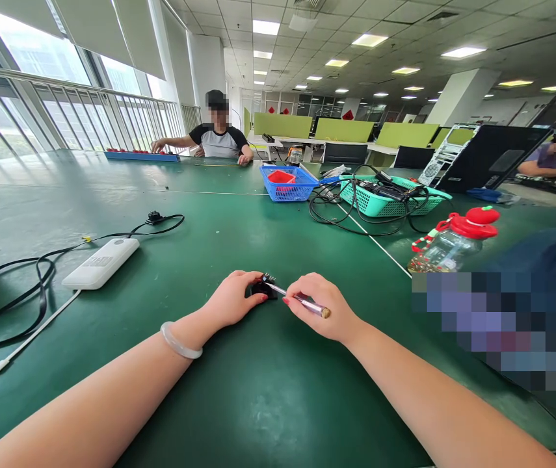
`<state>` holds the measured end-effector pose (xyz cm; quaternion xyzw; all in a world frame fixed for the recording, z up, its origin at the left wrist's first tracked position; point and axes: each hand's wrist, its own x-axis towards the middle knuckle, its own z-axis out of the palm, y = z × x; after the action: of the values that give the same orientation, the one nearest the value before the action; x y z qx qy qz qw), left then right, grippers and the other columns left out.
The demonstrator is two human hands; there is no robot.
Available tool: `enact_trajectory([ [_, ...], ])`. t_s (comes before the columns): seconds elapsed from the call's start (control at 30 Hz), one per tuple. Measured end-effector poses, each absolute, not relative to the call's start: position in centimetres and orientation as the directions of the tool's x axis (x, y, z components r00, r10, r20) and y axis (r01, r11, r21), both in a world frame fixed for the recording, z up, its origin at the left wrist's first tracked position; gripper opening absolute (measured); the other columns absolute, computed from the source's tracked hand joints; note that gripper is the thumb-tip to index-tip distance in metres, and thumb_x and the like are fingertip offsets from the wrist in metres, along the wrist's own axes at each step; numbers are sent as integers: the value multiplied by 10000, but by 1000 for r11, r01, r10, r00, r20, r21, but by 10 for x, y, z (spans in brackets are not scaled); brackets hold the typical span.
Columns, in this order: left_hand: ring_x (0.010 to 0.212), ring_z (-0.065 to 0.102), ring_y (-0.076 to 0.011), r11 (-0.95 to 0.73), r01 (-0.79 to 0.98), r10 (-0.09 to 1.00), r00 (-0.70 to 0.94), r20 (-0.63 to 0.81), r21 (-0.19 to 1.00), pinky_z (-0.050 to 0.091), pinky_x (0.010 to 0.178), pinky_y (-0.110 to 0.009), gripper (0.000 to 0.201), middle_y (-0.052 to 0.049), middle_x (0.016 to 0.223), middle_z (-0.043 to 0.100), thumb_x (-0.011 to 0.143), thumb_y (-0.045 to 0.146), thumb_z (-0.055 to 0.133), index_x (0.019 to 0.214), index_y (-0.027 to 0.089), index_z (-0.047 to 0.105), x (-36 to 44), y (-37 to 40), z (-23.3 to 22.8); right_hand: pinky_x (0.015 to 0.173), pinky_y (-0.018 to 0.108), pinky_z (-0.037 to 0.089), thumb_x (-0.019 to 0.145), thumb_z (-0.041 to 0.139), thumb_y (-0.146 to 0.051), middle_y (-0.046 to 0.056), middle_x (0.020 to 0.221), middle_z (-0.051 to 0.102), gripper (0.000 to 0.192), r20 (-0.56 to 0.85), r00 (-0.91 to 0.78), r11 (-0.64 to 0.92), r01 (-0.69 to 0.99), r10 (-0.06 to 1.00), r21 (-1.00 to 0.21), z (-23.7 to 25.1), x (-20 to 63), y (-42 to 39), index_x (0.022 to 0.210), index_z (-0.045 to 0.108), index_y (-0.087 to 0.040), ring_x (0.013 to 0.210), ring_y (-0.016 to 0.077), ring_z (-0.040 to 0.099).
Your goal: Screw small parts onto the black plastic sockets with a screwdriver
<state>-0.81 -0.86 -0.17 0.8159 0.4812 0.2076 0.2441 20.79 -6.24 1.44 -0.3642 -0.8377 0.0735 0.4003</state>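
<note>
My left hand (233, 299) pinches a small black part (263, 289) and holds it down on the green table (238, 396). My right hand (317, 305) grips a thin silver tool (302, 303) like a pen, with its tip touching the top of the black part. A pale bangle (180, 343) sits on my left wrist. My fingers hide most of the small part.
A white power bank (101, 262) with black cables lies at the left. A blue basket (288, 182) and a green basket (389, 197) of cables stand farther back. A red-capped bottle (453, 246) lies at the right. A person (216, 134) sits at the far end.
</note>
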Motion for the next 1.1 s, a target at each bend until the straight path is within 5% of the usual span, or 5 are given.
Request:
enact_trajectory([
  [0.37, 1166, 530, -275, -453, 691, 869, 484, 105, 563, 450, 1024, -445, 413, -50, 1162, 656, 778, 385, 608, 1180, 289, 606, -8, -12, 1, 547, 267, 456, 827, 624, -532, 16, 691, 635, 331, 444, -44, 432, 339, 895, -836, 9, 212, -53, 842, 636, -202, 596, 148, 569],
  [0.53, 1165, 529, -264, -448, 693, 871, 482, 99, 565, 446, 1028, -438, 388, -50, 1161, 651, 788, 333, 593, 1174, 293, 607, -9, -11, 0, 505, 268, 437, 874, 495, -617, 1, 546, 578, 465, 356, 76, 314, 328, 931, -891, 7, 210, -51, 693, 599, -201, 506, 139, 536],
  [0.73, 1155, 542, -250, -429, 679, 872, 484, 76, 596, 444, 1040, -419, 412, -46, 1178, 641, 769, 318, 644, 1180, 298, 609, -9, -10, -1, 518, 263, 427, 861, 503, -626, -7, 571, 588, 449, 248, -39, 247, 329, 968, -911, -2, 203, -49, 707, 561, -209, 515, 135, 527],
  [0.9, 1162, 535, -252, -437, 683, 869, 489, 77, 585, 436, 1045, -428, 405, -43, 1183, 642, 778, 314, 645, 1182, 298, 609, -9, -10, -1, 485, 244, 320, 899, 491, -541, -31, 546, 527, 413, 328, -54, 310, 502, 943, -808, 6, 199, -59, 661, 531, -207, 480, 104, 414],
  [1.1, 1180, 516, -256, -440, 693, 870, 486, 81, 571, 426, 1054, -435, 383, -39, 1164, 655, 779, 309, 650, 1160, 289, 613, -7, -11, 1, 508, 243, 349, 929, 424, -525, -24, 523, 491, 447, 394, -27, 365, 440, 919, -821, 10, 201, -61, 634, 522, -205, 505, 117, 453],
])
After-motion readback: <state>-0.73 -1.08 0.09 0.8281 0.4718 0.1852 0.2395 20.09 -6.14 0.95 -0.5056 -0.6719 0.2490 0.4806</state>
